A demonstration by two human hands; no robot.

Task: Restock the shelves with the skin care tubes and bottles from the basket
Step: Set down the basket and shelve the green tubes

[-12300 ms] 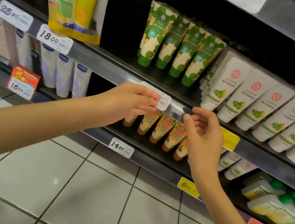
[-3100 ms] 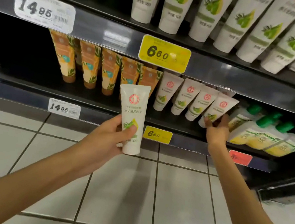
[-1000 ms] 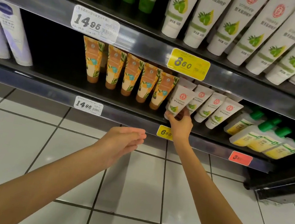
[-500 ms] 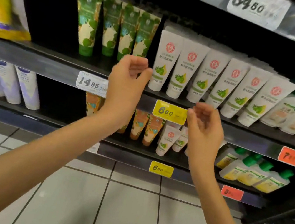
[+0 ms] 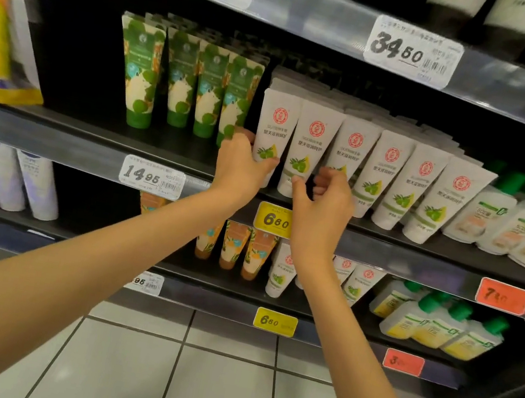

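A row of white skin care tubes [image 5: 387, 171] with red logos and green olive prints stands cap-down on the middle shelf [image 5: 90, 138]. My left hand [image 5: 242, 167] grips the leftmost white tube [image 5: 275, 124] near its lower end, thumb on the front and fingers behind it. My right hand [image 5: 322, 205] is just to the right with curled fingers. Its thumb tip lies on the second tube's cap [image 5: 286, 185], and it hides the base of the third tube [image 5: 349, 147]. Whether it holds a tube is unclear. No basket is in view.
Green and cream tubes [image 5: 187, 82] stand left of the white row, and green-capped bottles [image 5: 521, 221] to its right. The lower shelf holds orange tubes [image 5: 235, 246], more white tubes [image 5: 358, 281] and yellow bottles [image 5: 434, 325]. Price tags line the shelf edges above a tiled floor [image 5: 223, 383].
Both hands have moved forward from in front of the shelf edge to the white tube row. My left hand has taken hold of the leftmost tube. The view has tilted up.
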